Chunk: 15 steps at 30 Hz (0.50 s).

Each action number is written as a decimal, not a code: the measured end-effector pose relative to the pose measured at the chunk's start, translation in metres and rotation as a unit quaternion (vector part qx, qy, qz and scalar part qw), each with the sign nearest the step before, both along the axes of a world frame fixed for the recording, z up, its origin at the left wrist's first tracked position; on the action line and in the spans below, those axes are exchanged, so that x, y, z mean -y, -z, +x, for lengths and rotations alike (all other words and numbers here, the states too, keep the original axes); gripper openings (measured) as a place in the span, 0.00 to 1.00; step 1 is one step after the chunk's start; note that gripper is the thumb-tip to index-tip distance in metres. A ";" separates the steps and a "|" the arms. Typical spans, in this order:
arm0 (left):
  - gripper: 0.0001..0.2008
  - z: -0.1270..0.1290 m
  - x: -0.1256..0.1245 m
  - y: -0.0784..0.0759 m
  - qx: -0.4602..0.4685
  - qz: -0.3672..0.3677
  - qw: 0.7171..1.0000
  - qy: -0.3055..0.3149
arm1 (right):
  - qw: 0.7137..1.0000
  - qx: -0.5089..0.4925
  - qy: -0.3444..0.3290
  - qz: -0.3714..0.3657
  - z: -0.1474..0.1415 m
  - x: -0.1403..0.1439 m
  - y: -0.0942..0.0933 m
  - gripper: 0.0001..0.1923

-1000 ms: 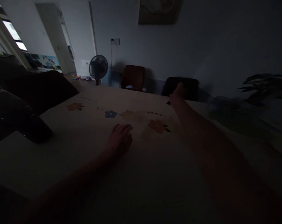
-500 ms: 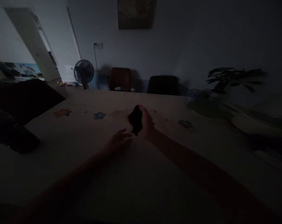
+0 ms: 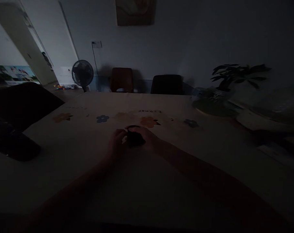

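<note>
A small black thing [image 3: 135,139], soft-looking and too dark to name, is between my hands above the table's near middle. My right hand [image 3: 149,137] grips it from the right, with the fingers over its top edge. From the left, my left hand [image 3: 117,139] pinches its edge with bent fingers. A thin dark loop or rim shows along the upper side. Under both hands lies a pale tablecloth [image 3: 88,142] printed with orange and blue flowers.
A dark bulky object [image 3: 18,145] lies at the table's left edge. On the right stand a potted plant [image 3: 226,81], a green round mat [image 3: 210,108] and a covered pale bowl [image 3: 256,121]. Two chairs [image 3: 122,79] and a fan [image 3: 82,73] are beyond the far edge.
My right hand has brought the black thing down and nearer. My left hand has closed on its left edge. The printed flower and lettering behind it have come into sight.
</note>
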<state>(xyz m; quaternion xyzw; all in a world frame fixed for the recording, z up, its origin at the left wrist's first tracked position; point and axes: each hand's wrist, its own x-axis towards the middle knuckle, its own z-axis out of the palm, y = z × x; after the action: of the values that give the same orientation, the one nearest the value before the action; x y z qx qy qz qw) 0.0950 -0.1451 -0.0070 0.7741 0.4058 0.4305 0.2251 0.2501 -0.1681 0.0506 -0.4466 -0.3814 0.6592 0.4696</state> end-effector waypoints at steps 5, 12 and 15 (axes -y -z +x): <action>0.10 -0.001 -0.003 0.001 -0.033 0.076 0.996 0.037 | 0.999 -0.027 -0.038 -0.012 0.011 0.006 -0.001 0.15; 0.15 -0.002 0.001 -0.016 0.060 0.048 0.995 0.057 | 0.976 0.182 0.116 0.009 0.070 -0.006 -0.009 0.06; 0.14 -0.002 -0.001 -0.016 0.061 0.060 0.996 0.003 | 0.958 0.247 0.146 0.004 0.075 -0.005 -0.011 0.15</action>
<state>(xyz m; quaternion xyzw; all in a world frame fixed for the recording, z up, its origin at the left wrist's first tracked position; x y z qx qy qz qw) 0.0926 -0.1444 0.0093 0.7599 0.3626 0.4995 0.2039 0.3252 -0.1627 0.0615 -0.6446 -0.4185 0.4510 0.4539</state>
